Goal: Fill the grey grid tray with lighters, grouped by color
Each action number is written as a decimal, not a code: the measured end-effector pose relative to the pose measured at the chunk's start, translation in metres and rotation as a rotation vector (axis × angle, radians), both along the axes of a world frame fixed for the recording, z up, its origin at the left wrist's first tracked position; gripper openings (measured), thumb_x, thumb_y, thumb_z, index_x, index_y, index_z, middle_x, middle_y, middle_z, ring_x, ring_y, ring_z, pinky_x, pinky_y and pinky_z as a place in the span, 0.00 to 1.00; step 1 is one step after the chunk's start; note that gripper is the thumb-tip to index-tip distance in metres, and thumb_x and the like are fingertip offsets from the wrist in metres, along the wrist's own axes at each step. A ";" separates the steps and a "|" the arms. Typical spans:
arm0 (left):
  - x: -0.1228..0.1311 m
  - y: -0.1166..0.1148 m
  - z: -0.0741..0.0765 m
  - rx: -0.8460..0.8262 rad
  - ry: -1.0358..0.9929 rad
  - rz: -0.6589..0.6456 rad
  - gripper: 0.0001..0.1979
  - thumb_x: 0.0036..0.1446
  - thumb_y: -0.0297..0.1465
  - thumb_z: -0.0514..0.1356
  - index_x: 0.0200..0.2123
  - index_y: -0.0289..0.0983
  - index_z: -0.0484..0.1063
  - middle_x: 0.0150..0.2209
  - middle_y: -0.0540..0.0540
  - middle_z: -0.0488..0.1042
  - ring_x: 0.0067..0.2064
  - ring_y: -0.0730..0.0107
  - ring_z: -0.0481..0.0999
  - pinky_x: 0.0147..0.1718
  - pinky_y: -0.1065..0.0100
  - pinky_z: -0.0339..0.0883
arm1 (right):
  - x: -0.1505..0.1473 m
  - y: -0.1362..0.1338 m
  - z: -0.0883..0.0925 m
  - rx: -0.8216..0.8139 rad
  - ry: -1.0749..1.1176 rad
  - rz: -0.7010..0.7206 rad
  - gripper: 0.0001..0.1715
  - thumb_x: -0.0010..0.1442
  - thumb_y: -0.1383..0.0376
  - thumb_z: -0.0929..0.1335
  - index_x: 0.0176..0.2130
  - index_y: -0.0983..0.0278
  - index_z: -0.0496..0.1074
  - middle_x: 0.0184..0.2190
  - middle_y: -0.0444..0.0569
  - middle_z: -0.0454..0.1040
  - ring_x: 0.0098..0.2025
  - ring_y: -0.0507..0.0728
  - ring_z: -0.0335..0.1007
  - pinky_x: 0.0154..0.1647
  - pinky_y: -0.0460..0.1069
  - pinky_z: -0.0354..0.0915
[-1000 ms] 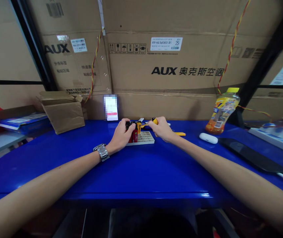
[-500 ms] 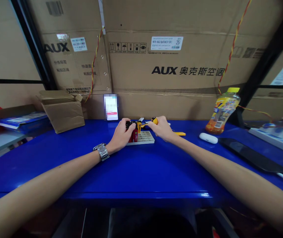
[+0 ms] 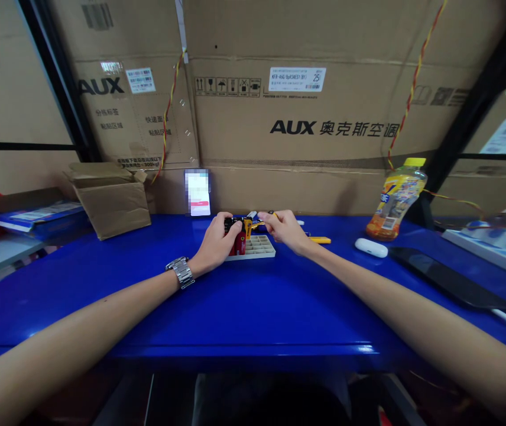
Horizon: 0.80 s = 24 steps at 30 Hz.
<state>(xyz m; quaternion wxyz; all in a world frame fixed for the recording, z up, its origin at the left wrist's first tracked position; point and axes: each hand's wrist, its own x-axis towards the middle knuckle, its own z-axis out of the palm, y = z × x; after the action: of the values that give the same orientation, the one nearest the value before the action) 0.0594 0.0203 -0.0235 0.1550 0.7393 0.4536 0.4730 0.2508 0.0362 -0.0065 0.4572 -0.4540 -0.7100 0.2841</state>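
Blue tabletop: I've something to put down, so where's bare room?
Bare blue tabletop shows between the pale tray and near edge, and between the cardboard box and wristwatch. It's crowded around the left hand and right hand, and by the bottle, white case and black device.

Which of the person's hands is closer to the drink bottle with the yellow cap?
Right. The right hand is left of the yellow-capped drink bottle, not touching it. The left hand is farther left, at the pale compartmented tray.
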 end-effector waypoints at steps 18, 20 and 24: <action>0.000 -0.001 0.001 -0.011 0.014 0.003 0.13 0.61 0.38 0.51 0.44 0.36 0.63 0.40 0.42 0.71 0.44 0.60 0.70 0.44 0.59 0.63 | -0.002 0.002 0.001 0.010 0.341 0.079 0.18 0.60 0.50 0.63 0.32 0.59 0.53 0.16 0.33 0.52 0.15 0.46 0.49 0.16 0.44 0.49; 0.000 -0.001 0.001 -0.010 0.015 0.000 0.13 0.61 0.39 0.51 0.44 0.36 0.63 0.40 0.42 0.71 0.43 0.60 0.70 0.44 0.59 0.63 | -0.003 0.003 0.001 0.030 0.322 0.051 0.19 0.61 0.49 0.62 0.30 0.60 0.56 0.17 0.36 0.55 0.16 0.46 0.51 0.17 0.44 0.52; 0.000 0.000 0.000 -0.002 0.014 0.000 0.13 0.62 0.39 0.51 0.44 0.36 0.63 0.41 0.42 0.71 0.43 0.60 0.70 0.43 0.59 0.63 | -0.003 0.002 0.001 0.026 0.376 0.060 0.20 0.61 0.46 0.60 0.33 0.59 0.57 0.18 0.37 0.59 0.17 0.49 0.56 0.17 0.45 0.54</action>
<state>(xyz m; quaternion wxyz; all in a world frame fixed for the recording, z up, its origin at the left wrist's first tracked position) 0.0592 0.0198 -0.0231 0.1526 0.7425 0.4549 0.4675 0.2478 0.0383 -0.0054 0.5791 -0.3654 -0.6290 0.3682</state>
